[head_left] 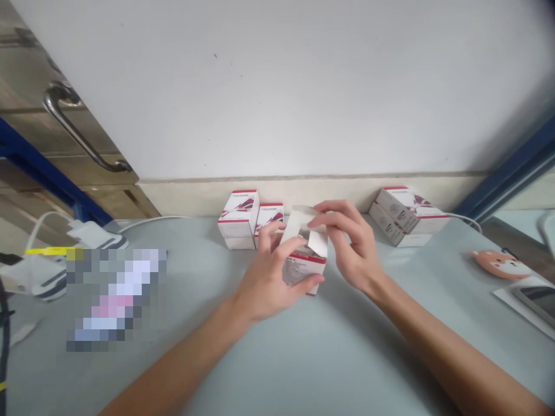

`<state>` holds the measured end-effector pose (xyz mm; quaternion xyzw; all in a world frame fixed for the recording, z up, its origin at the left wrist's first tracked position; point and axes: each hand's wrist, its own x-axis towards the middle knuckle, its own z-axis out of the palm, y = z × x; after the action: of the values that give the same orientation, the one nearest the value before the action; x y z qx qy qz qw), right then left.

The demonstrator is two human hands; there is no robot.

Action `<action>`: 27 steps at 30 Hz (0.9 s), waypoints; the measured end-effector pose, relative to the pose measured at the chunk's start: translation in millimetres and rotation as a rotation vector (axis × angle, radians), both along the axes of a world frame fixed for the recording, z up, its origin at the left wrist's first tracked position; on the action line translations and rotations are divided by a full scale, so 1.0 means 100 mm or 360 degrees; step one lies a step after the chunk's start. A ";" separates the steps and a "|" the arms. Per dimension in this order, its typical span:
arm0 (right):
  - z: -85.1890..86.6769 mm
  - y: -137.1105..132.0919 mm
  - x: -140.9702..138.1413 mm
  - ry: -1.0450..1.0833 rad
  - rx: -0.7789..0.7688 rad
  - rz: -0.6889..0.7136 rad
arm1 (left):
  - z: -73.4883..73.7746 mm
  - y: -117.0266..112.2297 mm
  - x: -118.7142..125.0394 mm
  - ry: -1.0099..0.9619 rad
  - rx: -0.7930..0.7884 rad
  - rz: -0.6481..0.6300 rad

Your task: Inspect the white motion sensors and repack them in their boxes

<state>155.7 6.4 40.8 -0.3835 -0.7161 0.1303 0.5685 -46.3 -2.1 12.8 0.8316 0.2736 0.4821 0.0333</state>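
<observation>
White carton [303,270] held with its long axis nearly upright, clasped by the left hand's [271,271] fingers, its open flaps [299,224] just beside the curled fingers [336,216] of the right hand [351,248], contact unclear.

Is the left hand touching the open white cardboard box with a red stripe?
Touching: the head view shows the left hand gripping the open white cardboard box around its side.

Bright, flat indoor light on my feed, soft shadows across the grey tabletop [277,370], wide-angle bending at the frame edges, a pixelated patch [113,300] blurring the left side
</observation>
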 end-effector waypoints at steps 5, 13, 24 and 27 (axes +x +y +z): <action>0.04 -0.04 0.05 -0.0196 -0.0047 0.0154 | -0.03 0.02 -0.01 -0.0155 -0.0129 -0.0104; 0.04 -0.02 0.03 0.0032 -0.0046 0.0231 | -0.17 0.09 0.04 -0.0502 0.0012 -0.0076; -0.08 0.08 0.11 -0.0495 0.0455 -0.0065 | 0.05 0.09 -0.06 -0.0169 0.0365 0.0166; -0.09 0.06 0.08 -0.0495 0.0487 -0.0052 | 0.13 0.08 -0.08 -0.0051 0.0428 0.0239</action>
<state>163.3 12.4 31.6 -0.3197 -0.8003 -0.0497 0.5049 -54.0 5.6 25.4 0.7979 0.2676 0.5288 -0.1100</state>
